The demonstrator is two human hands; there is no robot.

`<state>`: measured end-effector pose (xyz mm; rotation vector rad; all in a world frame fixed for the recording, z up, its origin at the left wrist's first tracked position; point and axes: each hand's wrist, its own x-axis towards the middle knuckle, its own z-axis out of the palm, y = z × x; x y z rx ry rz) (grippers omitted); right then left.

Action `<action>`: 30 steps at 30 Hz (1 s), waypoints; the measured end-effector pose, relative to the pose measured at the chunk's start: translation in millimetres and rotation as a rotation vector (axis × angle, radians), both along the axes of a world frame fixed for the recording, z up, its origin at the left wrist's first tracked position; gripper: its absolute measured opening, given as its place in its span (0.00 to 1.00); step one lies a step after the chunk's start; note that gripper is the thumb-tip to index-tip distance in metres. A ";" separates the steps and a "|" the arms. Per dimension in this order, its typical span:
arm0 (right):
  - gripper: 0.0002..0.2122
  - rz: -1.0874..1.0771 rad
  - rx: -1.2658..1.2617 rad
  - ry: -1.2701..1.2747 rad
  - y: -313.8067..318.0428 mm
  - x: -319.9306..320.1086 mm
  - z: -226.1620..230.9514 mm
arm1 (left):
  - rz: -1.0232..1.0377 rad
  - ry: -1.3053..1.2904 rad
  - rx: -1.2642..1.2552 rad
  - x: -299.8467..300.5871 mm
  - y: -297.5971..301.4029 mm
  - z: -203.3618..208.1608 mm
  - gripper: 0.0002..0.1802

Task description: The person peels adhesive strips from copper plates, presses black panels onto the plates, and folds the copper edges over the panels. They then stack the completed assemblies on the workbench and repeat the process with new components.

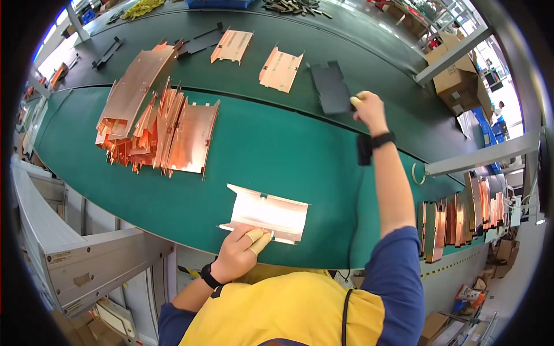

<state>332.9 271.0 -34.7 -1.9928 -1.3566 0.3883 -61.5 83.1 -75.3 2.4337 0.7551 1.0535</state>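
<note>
A shiny copper sheet-metal piece [268,213] with bent edges lies on the green mat [277,150] close to my body. Fingers of my left hand [236,256], in pale yellow finger cots, pinch its near edge. My right hand [370,111] is stretched far forward to the right, its fingers closed on the near right corner of a dark grey sheet-metal plate [330,86]. That plate is over the dark conveyor belt [381,75]; whether it touches the belt, I cannot tell. Two copper pieces, one [281,69] beside the other [232,45], rest on the belt left of it.
A heap of copper sheets [156,115] stands on the mat at left. Several upright copper pieces [456,213] line the right end. Black bent parts [108,53] lie on the belt. Metal frame bars [485,154] reach in from the right, near a cardboard box [459,81]. A cord trails from my right wrist.
</note>
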 end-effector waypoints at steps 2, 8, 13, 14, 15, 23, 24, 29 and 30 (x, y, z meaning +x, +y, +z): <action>0.07 0.029 0.049 0.017 -58.0 -1.0 9.7 | -0.042 -0.018 -0.016 -1.6 -3.5 -4.4 0.17; 0.08 0.021 -0.114 0.409 -207.5 -50.1 8.5 | -0.134 0.026 0.049 18.4 -27.7 -18.6 0.15; 0.09 0.175 -0.145 0.498 -256.3 -90.9 -16.6 | 0.006 0.006 0.147 23.8 -52.2 -37.1 0.17; 0.09 0.174 -0.153 0.509 -258.0 -96.6 -17.7 | 0.057 -0.006 0.189 23.6 -56.7 -39.5 0.17; 0.09 0.224 -0.126 0.440 -258.3 -102.4 -17.8 | 0.109 -0.018 0.234 23.3 -60.7 -41.6 0.17; 0.09 0.435 -0.007 0.084 -257.7 -110.4 -36.9 | 0.288 0.160 0.328 21.9 -72.4 -44.2 0.16; 0.10 0.447 0.010 0.075 -258.1 -110.4 -37.2 | 0.287 0.164 0.327 25.6 -70.7 -43.2 0.16; 0.13 0.519 0.014 -0.024 -257.8 -106.1 -40.7 | 0.316 0.239 0.282 39.6 -58.8 -33.9 0.13; 0.13 0.516 0.012 -0.021 -257.4 -104.6 -41.5 | 0.294 0.243 0.266 39.9 -57.0 -32.7 0.13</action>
